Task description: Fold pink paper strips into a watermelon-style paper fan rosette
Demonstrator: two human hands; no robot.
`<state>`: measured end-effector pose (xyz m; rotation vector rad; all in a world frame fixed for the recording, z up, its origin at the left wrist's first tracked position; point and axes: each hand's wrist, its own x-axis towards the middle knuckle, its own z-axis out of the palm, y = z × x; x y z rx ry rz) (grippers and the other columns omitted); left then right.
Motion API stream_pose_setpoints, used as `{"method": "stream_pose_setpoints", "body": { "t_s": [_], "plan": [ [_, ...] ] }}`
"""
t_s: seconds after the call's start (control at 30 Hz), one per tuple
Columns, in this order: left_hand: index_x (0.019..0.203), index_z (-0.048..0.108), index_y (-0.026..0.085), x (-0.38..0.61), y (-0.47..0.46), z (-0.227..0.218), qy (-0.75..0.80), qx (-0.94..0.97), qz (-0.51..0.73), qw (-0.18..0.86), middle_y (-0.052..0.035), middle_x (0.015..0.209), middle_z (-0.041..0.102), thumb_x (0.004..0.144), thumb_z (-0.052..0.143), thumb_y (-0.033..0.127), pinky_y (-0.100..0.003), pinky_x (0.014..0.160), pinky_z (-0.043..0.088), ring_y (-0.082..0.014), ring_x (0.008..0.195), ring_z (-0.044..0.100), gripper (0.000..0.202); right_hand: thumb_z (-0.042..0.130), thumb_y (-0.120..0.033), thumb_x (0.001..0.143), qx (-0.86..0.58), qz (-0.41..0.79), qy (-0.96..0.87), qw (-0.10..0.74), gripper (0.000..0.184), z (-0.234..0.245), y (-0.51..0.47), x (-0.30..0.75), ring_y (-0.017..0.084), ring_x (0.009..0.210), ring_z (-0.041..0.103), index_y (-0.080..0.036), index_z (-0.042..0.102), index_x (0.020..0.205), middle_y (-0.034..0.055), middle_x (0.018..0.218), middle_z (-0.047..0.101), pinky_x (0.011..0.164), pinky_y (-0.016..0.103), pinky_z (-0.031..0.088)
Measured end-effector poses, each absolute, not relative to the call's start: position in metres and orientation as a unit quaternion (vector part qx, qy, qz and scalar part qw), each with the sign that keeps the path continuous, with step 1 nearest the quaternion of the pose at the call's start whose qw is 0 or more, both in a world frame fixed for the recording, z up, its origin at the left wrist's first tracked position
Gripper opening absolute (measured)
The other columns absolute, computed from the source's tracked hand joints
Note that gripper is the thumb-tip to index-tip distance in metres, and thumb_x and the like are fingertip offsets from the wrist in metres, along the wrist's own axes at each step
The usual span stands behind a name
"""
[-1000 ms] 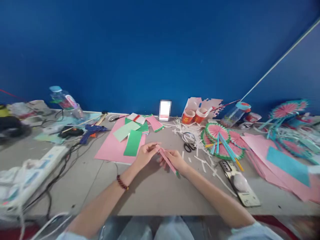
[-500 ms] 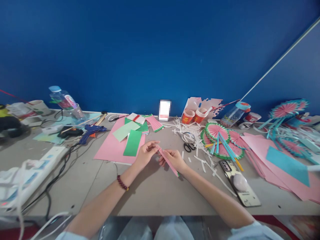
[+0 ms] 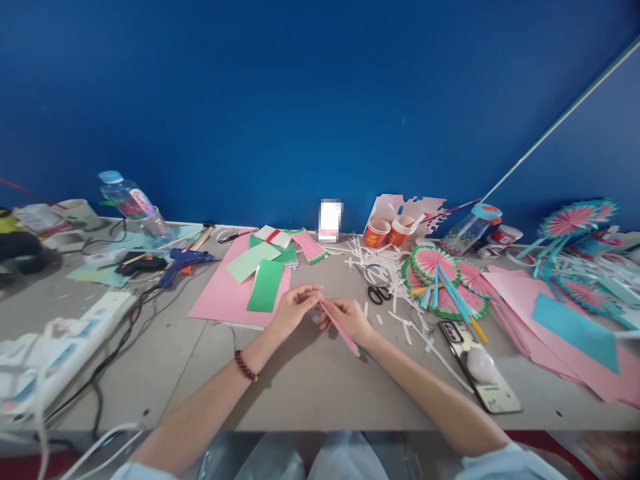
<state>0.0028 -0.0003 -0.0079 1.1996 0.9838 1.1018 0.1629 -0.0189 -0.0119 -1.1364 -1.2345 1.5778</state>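
Observation:
Between my hands is a narrow folded strip of pink paper [image 3: 342, 331] with a green tip at its near end. My left hand [image 3: 296, 308] pinches its far end between thumb and fingers. Around its middle, my right hand [image 3: 349, 319] is closed, thumb on top. Left of my hands, green paper pieces [image 3: 265, 287] lie over a large pink sheet [image 3: 213, 293]. A pleated pink piece with green edges [image 3: 310, 246] rests beyond them. Black-handled scissors [image 3: 379, 295] lie to the right among white paper scraps [image 3: 397, 280].
Watermelon-like paper fans [image 3: 435, 267], a phone [image 3: 480, 370] and pink sheets [image 3: 540, 333] are on the right. Red paper cups [image 3: 377, 232] stand by the blue wall. Leftward are a glue gun [image 3: 185, 259], a bottle [image 3: 127, 197], cables and a power strip [image 3: 75, 347].
Both hands keep their hold on the pink strip. The strip's green-tipped end has shifted very slightly right and toward me; the rest looks the same.

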Motion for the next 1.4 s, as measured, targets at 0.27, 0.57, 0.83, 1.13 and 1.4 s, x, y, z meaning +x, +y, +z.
{"method": "stream_pose_setpoints", "body": {
  "t_s": [0.27, 0.57, 0.83, 1.13, 1.4],
  "plan": [
    [0.096, 0.065, 0.015, 0.0033, 0.0005, -0.0108, 0.426, 0.539, 0.481, 0.544, -0.0023, 0.075, 0.066, 0.072, 0.068, 0.036, -0.028, 0.068, 0.052, -0.0138, 0.065, 0.062, 0.032, 0.065, -0.061, 0.067, -0.441, 0.644, -0.465, 0.417, 0.05, -0.0108, -0.0213, 0.1619, 0.014, 0.05, 0.063, -0.011, 0.068, 0.072, 0.0052, 0.059, 0.068, 0.052, 0.026, 0.053],
    [0.092, 0.066, 0.015, 0.004, -0.002, -0.0055, 0.424, 0.555, 0.479, 0.532, -0.0027, 0.074, 0.066, 0.071, 0.068, 0.035, -0.028, 0.067, 0.051, -0.0145, 0.064, 0.063, 0.029, 0.063, -0.06, 0.072, -0.393, 0.709, -0.424, 0.404, 0.05, -0.0128, -0.0211, 0.1655, 0.014, 0.052, 0.065, -0.01, 0.068, 0.079, 0.0081, 0.066, 0.07, 0.053, 0.024, 0.053],
    [0.088, 0.067, 0.015, 0.0053, -0.0037, -0.0053, 0.43, 0.566, 0.479, 0.515, -0.0036, 0.074, 0.067, 0.07, 0.069, 0.033, -0.027, 0.066, 0.052, -0.0152, 0.067, 0.064, 0.026, 0.064, -0.06, 0.07, -0.449, 0.633, -0.478, 0.411, 0.047, -0.0128, -0.0212, 0.1613, 0.012, 0.048, 0.061, -0.013, 0.065, 0.072, 0.0023, 0.058, 0.066, 0.049, 0.023, 0.051],
    [0.086, 0.065, 0.015, 0.0062, -0.0032, -0.0037, 0.434, 0.544, 0.477, 0.537, -0.0035, 0.075, 0.067, 0.068, 0.07, 0.037, -0.028, 0.064, 0.052, -0.0146, 0.062, 0.063, 0.028, 0.058, -0.064, 0.072, -0.418, 0.68, -0.438, 0.413, 0.055, -0.0102, -0.0221, 0.1628, 0.013, 0.049, 0.062, -0.01, 0.067, 0.073, 0.0068, 0.06, 0.068, 0.052, 0.025, 0.052],
    [0.09, 0.065, 0.015, 0.0052, -0.0037, -0.0066, 0.432, 0.565, 0.467, 0.526, -0.0043, 0.08, 0.067, 0.073, 0.066, 0.036, -0.027, 0.068, 0.052, -0.0147, 0.067, 0.063, 0.027, 0.065, -0.059, 0.069, -0.44, 0.644, -0.47, 0.413, 0.046, -0.008, -0.0223, 0.1617, 0.012, 0.048, 0.061, -0.012, 0.067, 0.07, 0.0043, 0.058, 0.067, 0.049, 0.023, 0.05]
  ]
}}
